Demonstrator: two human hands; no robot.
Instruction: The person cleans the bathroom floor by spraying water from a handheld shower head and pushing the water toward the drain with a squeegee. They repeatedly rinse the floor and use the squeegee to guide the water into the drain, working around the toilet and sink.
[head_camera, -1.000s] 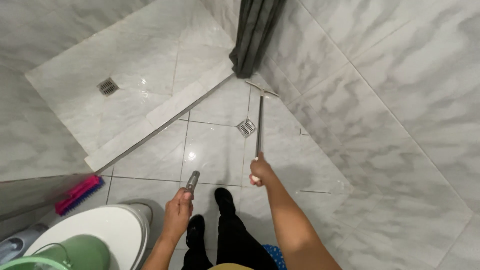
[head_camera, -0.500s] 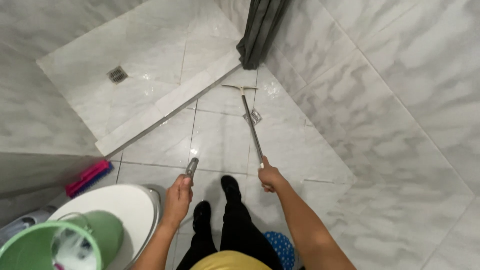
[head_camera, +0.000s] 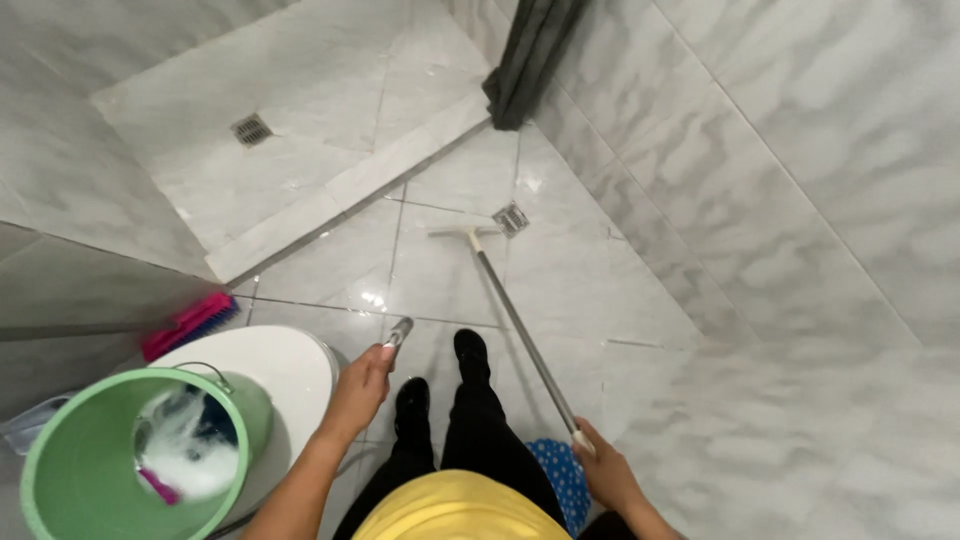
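A: Which step is this?

B: Mid-stroke, judging by the pose. The right hand (head_camera: 607, 472) grips the squeegee (head_camera: 510, 310) by its pole end; the blade lies on the wet floor (head_camera: 560, 270) just beside the small drain (head_camera: 511, 218). The left hand (head_camera: 362, 385) is clenched round a grey sprayer (head_camera: 398, 331).

A: Room to work?

B: The wall (head_camera: 800, 150) is close on the right, the shower kerb (head_camera: 350, 190) ahead, the toilet (head_camera: 270, 365) and bucket (head_camera: 60, 470) to the left. A push toward the drain looks open.

Marble-tiled bathroom seen from above

Grey-white marbled tiles (head_camera: 800, 150) are laid on walls and glossy floor (head_camera: 330, 270); a raised shower tray (head_camera: 300, 110) is edged by a low kerb, and two square drains (head_camera: 251, 129) are set in.
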